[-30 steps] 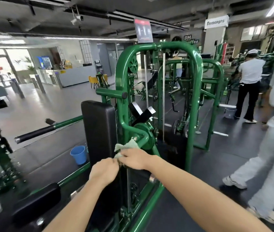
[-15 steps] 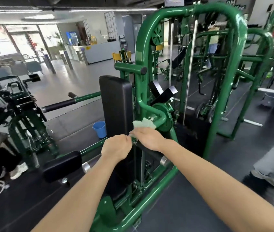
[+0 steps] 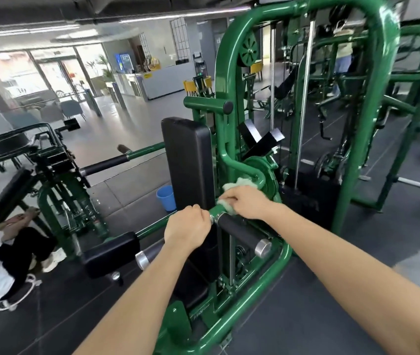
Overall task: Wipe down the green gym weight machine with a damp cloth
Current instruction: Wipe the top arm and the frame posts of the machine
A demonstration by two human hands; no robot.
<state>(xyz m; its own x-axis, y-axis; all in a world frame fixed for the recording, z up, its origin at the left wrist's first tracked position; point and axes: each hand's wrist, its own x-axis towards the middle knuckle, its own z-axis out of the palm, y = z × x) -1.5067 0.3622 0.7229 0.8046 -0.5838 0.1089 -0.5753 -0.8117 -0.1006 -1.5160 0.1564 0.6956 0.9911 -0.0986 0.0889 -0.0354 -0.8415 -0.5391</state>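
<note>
- Both hands are sitting lower on the machine point(image 3: 232, 139) than a second ago, now at the handle bar point(image 3: 239, 233) rather than up by the round green hub point(image 3: 267, 172).
- Right hand point(image 3: 248, 202) is curling its fingers over the pale green cloth point(image 3: 239, 182), pressing it onto the green bar end, knuckles up, forearm reaching in from the lower right.
- Left hand point(image 3: 188, 230) is closing in a fist just beside that bar end; what it grips is hidden.
- Blue bucket point(image 3: 165, 197) is standing behind the black back pad point(image 3: 188, 162).
</note>
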